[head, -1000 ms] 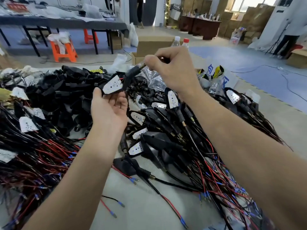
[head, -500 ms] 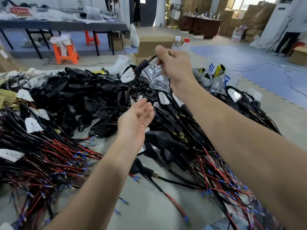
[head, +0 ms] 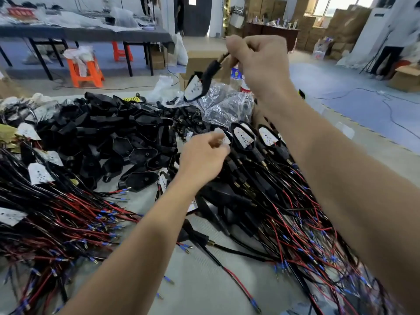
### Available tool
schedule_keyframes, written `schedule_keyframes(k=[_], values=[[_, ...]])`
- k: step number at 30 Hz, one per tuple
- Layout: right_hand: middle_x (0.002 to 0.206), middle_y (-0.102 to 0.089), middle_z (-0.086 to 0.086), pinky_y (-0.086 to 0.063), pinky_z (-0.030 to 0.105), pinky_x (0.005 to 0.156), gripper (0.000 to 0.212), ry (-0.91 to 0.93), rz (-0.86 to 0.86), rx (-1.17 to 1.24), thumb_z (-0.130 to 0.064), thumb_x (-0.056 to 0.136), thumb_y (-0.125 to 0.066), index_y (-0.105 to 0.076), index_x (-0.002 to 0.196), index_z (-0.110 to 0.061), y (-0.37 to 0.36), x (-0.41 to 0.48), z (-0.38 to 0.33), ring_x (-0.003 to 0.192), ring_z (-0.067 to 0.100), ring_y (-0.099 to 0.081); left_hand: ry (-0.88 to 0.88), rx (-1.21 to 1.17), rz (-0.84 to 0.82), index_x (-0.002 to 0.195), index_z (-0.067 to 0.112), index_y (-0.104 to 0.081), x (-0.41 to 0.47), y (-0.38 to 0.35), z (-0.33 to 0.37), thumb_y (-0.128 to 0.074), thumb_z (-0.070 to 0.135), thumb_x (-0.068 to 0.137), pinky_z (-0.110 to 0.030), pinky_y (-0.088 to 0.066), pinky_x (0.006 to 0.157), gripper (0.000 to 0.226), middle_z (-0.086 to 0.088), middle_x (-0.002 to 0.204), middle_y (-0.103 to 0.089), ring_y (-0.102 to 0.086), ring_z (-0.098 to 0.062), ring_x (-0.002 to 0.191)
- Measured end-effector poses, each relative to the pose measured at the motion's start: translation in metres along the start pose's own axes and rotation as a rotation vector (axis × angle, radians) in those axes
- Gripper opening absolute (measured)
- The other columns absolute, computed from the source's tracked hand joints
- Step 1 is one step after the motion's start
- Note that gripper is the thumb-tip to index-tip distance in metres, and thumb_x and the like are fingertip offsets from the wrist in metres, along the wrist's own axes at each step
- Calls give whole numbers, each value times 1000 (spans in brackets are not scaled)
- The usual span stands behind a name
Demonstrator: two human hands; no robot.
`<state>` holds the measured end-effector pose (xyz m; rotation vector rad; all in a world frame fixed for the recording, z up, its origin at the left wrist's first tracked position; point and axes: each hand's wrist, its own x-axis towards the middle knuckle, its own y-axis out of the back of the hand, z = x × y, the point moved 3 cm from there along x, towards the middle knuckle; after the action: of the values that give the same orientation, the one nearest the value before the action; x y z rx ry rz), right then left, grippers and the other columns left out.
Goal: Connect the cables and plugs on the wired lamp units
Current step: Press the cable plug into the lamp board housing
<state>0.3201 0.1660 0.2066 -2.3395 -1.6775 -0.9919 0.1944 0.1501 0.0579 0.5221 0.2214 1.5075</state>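
One black, white-faced lamp unit [head: 194, 88] dangles above the wired-unit heap [head: 256, 183], its cable [head: 223, 56] gripped by the right hand [head: 259, 62]; the left hand [head: 203, 159] pinches another unit [head: 221, 138] atop the heap.

Shells [head: 127, 142] are lying heaped on the tabletop [head: 204, 280], wires [head: 56, 219] spreading to their left, lamp units [head: 261, 178] piling to their right. A bag [head: 227, 108] is sitting behind them, a box [head: 200, 61] behind that. The right hand [head: 261, 64] is holding one unit [head: 193, 88] above the bag.

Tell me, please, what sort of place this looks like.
Probably a small assembly workshop: heaps of black lamp units and red-and-black wires on the table, with cardboard boxes stacked at the back.
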Motion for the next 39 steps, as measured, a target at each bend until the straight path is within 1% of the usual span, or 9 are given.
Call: schedule_keyframes(k=[4,7,11,14,18,21,28,34,39], values=[[42,-50,-14,-32,16,41,36,50,-235,-290,-34,96,-69,-73,65,-15,26,-15,-1,39,7,-35,227,-852,-186,122,18,-67,13,12,11,-68,16,97,-24,-44,71,25,4,96,-77,-68,-8,82],[39,-42,-8,-24,14,36,41,61,-386,-554,-37,96,-69,-70,60,-17,48,-28,13,35,9,-32,322,-1182,-238,112,10,-65,19,20,16,-58,21,105,-20,-44,62,15,-1,81,-74,-64,-10,68],[68,-71,-3,-47,21,57,39,4,-509,-872,-38,100,-61,-71,77,-8,74,-57,40,64,13,-66,350,-899,-154,96,7,-66,27,7,15,-62,17,104,-17,-44,51,14,0,63,-69,-57,-9,54],[77,-70,6,-55,38,73,34,-80,-554,-1009,-40,102,-55,-69,82,-17,81,-88,65,79,33,-68,363,-741,-161,113,1,-66,25,-12,15,-70,9,97,-18,-54,57,18,-2,70,-75,-63,-10,61],[96,-69,9,-48,37,73,21,-188,-647,-1198,-44,94,-61,-66,95,-24,72,-124,94,92,35,-65,297,-487,-85,141,6,-56,19,-18,7,-78,7,85,-29,-63,72,61,0,74,-75,-75,-15,71],[88,-69,5,-37,35,67,34,-47,-485,-1231,-57,91,-63,-57,88,-24,65,-134,93,89,32,-66,247,-346,-50,142,22,-58,12,-10,1,-74,17,74,-39,-65,80,70,13,68,-75,-77,-14,74],[71,-63,-4,-32,32,63,28,173,-390,-827,-40,87,-69,-47,74,-27,-12,-143,56,78,28,-64,90,-237,-20,76,23,-80,-3,24,-12,-76,18,84,-20,-44,42,11,3,56,-70,-57,-11,41],[87,-73,5,-43,36,64,10,234,-505,-562,-24,93,-60,-69,97,-27,-104,-140,47,84,33,-65,184,41,250,56,8,-57,-19,95,-56,-62,54,80,-32,-36,54,52,1,46,-42,-38,-18,46],[88,-74,5,-57,39,70,15,80,-670,-414,-16,92,-56,-69,91,-24,-183,-140,52,81,28,-67,257,318,459,54,10,-49,-41,164,-101,-61,36,86,-36,-41,54,43,-4,45,-48,-48,-25,48]])
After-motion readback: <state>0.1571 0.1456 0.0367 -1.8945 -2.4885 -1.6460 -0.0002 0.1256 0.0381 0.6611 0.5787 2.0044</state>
